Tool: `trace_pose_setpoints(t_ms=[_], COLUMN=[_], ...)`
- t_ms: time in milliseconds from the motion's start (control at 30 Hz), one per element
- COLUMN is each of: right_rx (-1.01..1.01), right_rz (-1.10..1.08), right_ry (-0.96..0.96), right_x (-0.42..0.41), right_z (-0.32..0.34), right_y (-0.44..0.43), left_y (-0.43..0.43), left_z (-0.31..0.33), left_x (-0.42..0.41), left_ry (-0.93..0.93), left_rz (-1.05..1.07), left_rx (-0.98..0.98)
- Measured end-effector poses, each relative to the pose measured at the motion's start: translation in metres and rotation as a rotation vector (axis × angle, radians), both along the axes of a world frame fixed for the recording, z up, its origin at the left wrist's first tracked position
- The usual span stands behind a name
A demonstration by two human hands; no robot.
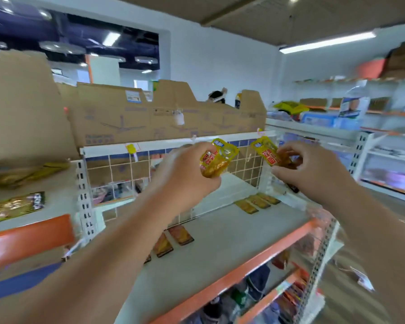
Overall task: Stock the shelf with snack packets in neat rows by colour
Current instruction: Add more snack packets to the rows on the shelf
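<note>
Holding one packet per hand, the person has both raised above the shelf (220, 244). The left hand (185, 176) has its fingers curled round the lower half of the left yellow packet (218, 157). The printed top and a clear window stand out above the fingertips. The right hand (313, 169) pinches the lower end of the right yellow packet (265, 152) between thumb and bunched fingertips, with the packet's top pointing up and to the left of them. Neither packet touches the shelf; both hang in front of the wire grid back panel (117, 169).

Below and beyond the right fingers, a short row of yellow packets (257, 202) lies flat near the back of the shelf. Below the left wrist lies a row of red-brown packets (180, 235), partly hidden by the forearm.

Handling, as judged: the packets look light, soft-walled and glossy. A full grip is likely to crumple them, and a loose grip may let them slip. Take hold at the flat sealed edge with thumb and forefinger. Lay each packet flat beside the yellow row with edges aligned, then release.
</note>
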State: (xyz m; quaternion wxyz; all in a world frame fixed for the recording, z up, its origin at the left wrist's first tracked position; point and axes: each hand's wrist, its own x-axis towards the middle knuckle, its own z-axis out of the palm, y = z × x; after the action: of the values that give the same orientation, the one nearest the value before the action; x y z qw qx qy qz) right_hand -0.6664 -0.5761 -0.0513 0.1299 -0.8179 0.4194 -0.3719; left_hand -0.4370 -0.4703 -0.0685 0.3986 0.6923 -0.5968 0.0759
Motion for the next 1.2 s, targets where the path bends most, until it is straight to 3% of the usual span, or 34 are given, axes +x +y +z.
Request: trace_pose_setpoints(t_ms=[200, 433, 600, 933, 1200], right_rx=[0.075, 0.157, 0.179, 0.356, 0.353], right_rz=[0.024, 0.024, -0.004, -0.009, 0.115], right_ry=[0.012, 0.101, 0.214, 0.499, 0.601], right_x=[-0.036, -0.023, 0.007, 0.048, 0.074], right_z=[-0.042, -0.101, -0.155, -0.256, -0.33], right_y=[-0.057, -0.129, -0.188, -0.281, -0.345], left_y=[-0.058, -0.121, -0.169, -0.258, -0.294], left_z=[-0.053, -0.12, -0.176, -0.287, -0.36], left_x=[-0.036, -0.026, -0.003, 0.01, 0.0], left_ry=[0.091, 0.208, 0.139, 0.083, 0.083], left_rz=[0.005, 0.012, 0.059, 0.102, 0.303], left_rx=[0.045, 0.081, 0.124, 0.468, 0.531])
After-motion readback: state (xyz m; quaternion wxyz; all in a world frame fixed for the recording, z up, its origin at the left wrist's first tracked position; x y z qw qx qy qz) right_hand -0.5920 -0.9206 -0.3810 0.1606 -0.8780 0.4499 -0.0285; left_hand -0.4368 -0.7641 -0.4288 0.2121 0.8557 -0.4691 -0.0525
